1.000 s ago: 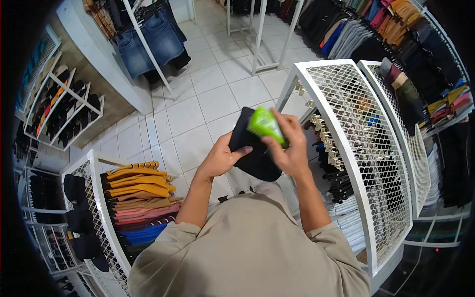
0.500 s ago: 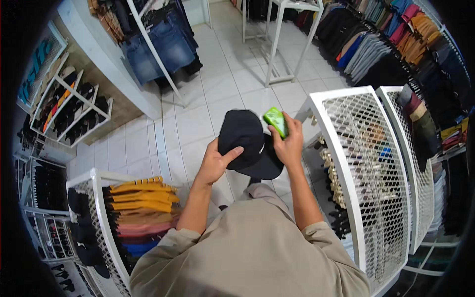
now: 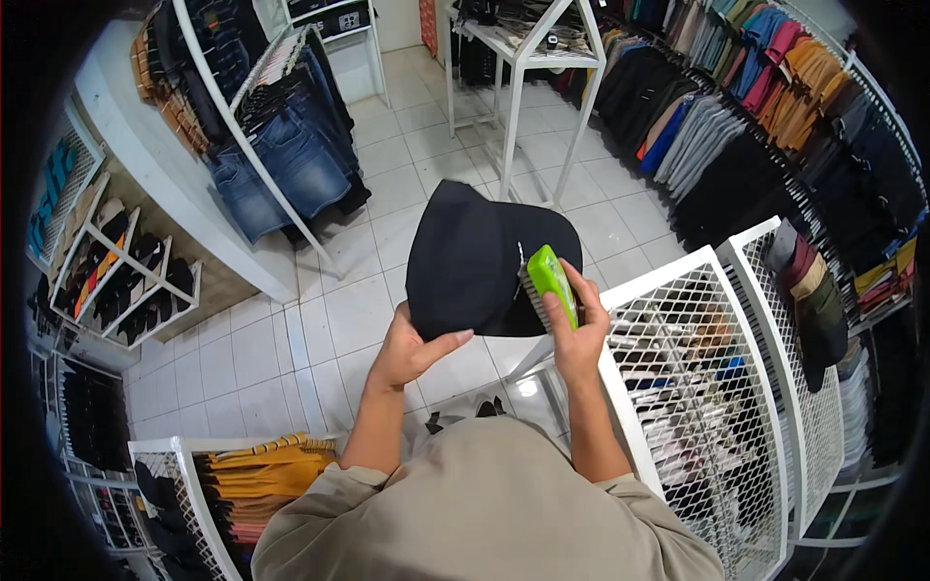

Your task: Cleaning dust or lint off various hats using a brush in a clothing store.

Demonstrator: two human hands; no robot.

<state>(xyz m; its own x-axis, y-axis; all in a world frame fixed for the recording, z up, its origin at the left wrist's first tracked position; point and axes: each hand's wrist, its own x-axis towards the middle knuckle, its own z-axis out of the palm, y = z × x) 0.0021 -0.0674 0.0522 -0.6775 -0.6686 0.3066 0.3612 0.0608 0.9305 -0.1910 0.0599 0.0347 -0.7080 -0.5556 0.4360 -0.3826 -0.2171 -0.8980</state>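
A black cap [image 3: 460, 257] is held up in front of me, its brim pointing right. My left hand [image 3: 409, 351] grips the cap's lower left edge, with the thumb along the near side and the other fingers hidden behind it. In my right hand [image 3: 579, 334] is a bright green brush [image 3: 550, 281], thumb on one side and fingers on the other. The brush's bristles face the cap and appear to touch it where the crown meets the brim, next to a line of small pale lettering.
White mesh racks [image 3: 693, 387] with clothes under them stand close on my right. A rack of yellow and brown garments [image 3: 266, 484] is at the near left. Denim shorts [image 3: 291, 179] hang ahead left, a white table frame [image 3: 513, 126] stands ahead, and caps fill a wall shelf [image 3: 126, 266].
The cap has turned, so its brim now points right rather than toward me. The brush has come down from beside the cap to the crown-brim seam. My view has tilted up slightly.
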